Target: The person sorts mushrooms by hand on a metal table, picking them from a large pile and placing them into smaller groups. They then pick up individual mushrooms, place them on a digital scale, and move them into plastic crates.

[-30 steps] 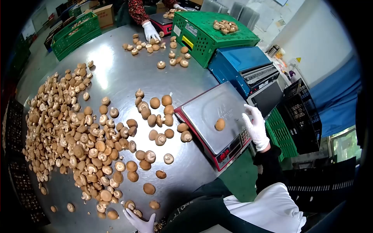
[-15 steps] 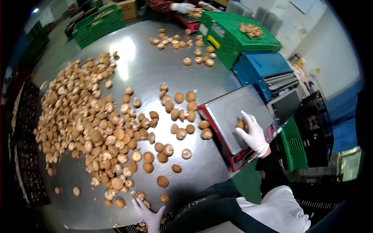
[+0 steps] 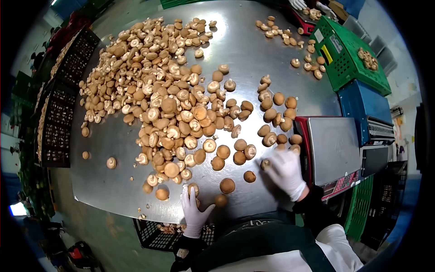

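My right hand (image 3: 286,172), in a white glove, is over the steel table just left of the scale (image 3: 334,147). It is blurred, and its grip is hidden. A brown-capped mushroom (image 3: 265,164) lies at its thumb side, and another mushroom (image 3: 295,149) shows by its fingertips. My left hand (image 3: 195,214), also gloved, rests at the table's front edge with thumb spread wide. Its extended fingers reach a mushroom (image 3: 194,188) at the near end of the big mushroom pile (image 3: 154,90).
The metal table (image 3: 104,195) carries loose mushrooms between pile and scale. A green crate (image 3: 344,59) and a blue machine (image 3: 364,109) stand behind the scale. Black crates (image 3: 59,122) line the left side; another black crate (image 3: 152,233) sits below the front edge. A co-worker's gloved hands (image 3: 299,4) are at the far scale.
My view has swung, so the table appears further right. My right hand has left the scale plate, where it had a mushroom, and moved left over the table. My left hand stays near the front edge.
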Demonstrator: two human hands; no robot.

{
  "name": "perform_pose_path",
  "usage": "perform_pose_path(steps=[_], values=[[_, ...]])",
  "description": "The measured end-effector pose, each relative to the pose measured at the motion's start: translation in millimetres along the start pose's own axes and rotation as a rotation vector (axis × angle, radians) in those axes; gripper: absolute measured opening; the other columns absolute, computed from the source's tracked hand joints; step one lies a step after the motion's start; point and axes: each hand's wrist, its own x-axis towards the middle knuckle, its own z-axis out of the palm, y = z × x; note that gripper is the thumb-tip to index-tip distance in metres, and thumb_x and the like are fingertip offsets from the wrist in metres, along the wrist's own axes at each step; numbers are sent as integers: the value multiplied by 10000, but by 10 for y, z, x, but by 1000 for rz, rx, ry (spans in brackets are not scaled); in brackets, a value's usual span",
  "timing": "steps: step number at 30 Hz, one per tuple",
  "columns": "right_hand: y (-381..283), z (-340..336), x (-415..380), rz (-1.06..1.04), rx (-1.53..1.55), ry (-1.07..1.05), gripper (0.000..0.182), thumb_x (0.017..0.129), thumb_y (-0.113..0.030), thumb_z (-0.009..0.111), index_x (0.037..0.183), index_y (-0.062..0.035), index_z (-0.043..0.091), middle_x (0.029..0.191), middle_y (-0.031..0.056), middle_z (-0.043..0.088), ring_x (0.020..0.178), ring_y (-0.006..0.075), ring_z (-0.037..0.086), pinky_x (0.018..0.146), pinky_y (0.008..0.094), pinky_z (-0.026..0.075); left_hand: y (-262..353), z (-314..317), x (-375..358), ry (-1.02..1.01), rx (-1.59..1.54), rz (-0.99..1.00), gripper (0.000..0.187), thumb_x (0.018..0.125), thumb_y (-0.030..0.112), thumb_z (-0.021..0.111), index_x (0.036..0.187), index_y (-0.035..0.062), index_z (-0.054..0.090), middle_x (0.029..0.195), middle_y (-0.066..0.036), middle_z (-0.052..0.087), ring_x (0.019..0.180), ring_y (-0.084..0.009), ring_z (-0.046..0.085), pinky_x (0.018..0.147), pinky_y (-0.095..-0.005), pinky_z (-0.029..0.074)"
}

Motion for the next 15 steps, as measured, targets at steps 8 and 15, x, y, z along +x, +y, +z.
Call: perform_pose_path(steps=[8,15], values=[[-232,201,-163,-10,279,-58,391,764,-148,628,1146,-98,564,1083,68,575,999,264,522,893,409,364,29,-30,-55,18,87,30,1008,595,315,836,1397,30,295,1421,-245,298,1285,-482,280,1031,-556,284],[513,-606,-605,567,639,565,275,957,-64,441,1190,54,526,1022,87,597,933,127,540,870,267,423,13,-35,-36,-39,103,4,1040,543,331,835,1386,24,308,1434,-238,290,1321,-479,224,1057,-563,243]])
